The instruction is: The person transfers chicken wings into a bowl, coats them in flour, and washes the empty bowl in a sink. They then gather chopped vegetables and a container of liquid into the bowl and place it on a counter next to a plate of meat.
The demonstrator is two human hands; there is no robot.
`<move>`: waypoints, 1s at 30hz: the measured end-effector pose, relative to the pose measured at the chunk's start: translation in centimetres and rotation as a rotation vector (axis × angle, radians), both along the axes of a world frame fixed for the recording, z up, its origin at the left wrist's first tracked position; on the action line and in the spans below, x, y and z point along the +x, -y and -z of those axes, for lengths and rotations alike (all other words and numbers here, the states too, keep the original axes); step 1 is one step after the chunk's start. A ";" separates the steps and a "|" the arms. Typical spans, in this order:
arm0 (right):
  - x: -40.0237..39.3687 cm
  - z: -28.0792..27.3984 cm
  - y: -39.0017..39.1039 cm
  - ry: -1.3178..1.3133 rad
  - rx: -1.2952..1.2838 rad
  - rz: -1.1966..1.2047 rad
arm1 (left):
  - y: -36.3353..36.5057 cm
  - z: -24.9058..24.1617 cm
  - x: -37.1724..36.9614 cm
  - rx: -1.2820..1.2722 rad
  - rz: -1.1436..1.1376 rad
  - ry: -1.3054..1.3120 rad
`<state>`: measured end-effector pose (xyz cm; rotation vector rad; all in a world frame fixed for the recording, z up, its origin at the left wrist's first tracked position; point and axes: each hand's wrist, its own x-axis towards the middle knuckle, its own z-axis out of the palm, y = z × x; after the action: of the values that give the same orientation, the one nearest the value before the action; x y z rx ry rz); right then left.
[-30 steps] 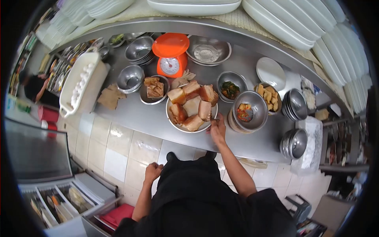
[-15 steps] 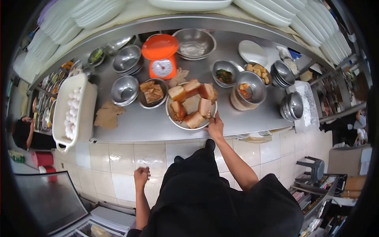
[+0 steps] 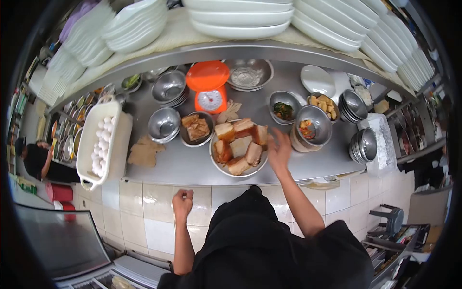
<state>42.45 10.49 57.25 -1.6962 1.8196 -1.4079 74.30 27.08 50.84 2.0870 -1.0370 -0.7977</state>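
Note:
A round white-rimmed basin (image 3: 214,164) of large pork chunks (image 3: 253,153) stands on the steel counter near its front edge. The chunks form a ring around a bare middle. Just beside the basin's right rim is my right hand (image 3: 280,153), fingers extended upward and apart, holding nothing. My left hand (image 3: 183,204) hangs in front of the counter over the tiled floor, its fingers curled in with nothing showing in them. A steel bowl of browned food pieces (image 3: 196,129) sits left of the basin. To the right, a steel bowl with orange-red food (image 3: 308,129) rests on a round container.
An orange dial scale (image 3: 210,100) stands behind the basin. A white tub (image 3: 122,139) of eggs is at the left end. Steel bowls (image 3: 363,144) are stacked on the right. White dishes (image 3: 240,19) line the overhead shelf. A person (image 3: 38,161) stands far left.
My right hand has let go of the basin's rim and moved up and right. The basin has barely moved on the counter. The head view has shifted, and my left hand stays curled.

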 end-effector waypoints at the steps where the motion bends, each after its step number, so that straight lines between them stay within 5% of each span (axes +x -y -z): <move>1: 0.3 -0.6 2.3 -0.147 -0.097 -0.063 | -0.3 -0.1 -1.1 0.027 -0.006 -0.034; 5: 4.1 -0.6 12.8 -0.223 0.390 -0.262 | -3.0 2.5 -3.6 0.201 0.027 -0.017; 7: 6.1 -4.6 16.7 -0.410 0.865 -0.482 | -3.9 2.7 -5.0 0.313 0.067 0.029; 12: 9.0 0.2 20.5 -0.715 0.795 -0.627 | -4.1 -1.1 -8.3 0.413 0.065 0.087; 14: 9.3 1.9 21.1 -0.790 0.739 -0.646 | -3.2 -3.7 -9.1 0.383 -0.028 -0.353; 17: 8.9 2.7 21.5 -0.653 0.679 -0.637 | -0.1 -10.5 -12.0 0.121 0.119 -0.498; 23: 6.7 -2.7 18.4 -0.456 0.605 -0.540 | 10.6 -18.6 -18.9 -0.305 0.729 0.359; 27: -0.2 -9.6 11.1 -0.314 0.220 -0.501 | 17.9 -16.0 -22.8 -0.473 1.105 0.726; 30: -8.8 -17.8 2.8 0.045 0.064 -0.294 | 22.8 -12.5 -25.9 -0.304 1.156 0.818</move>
<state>33.65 7.64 75.10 -1.7956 1.5005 -1.2418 48.39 4.31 63.32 1.3907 -2.7003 -0.1536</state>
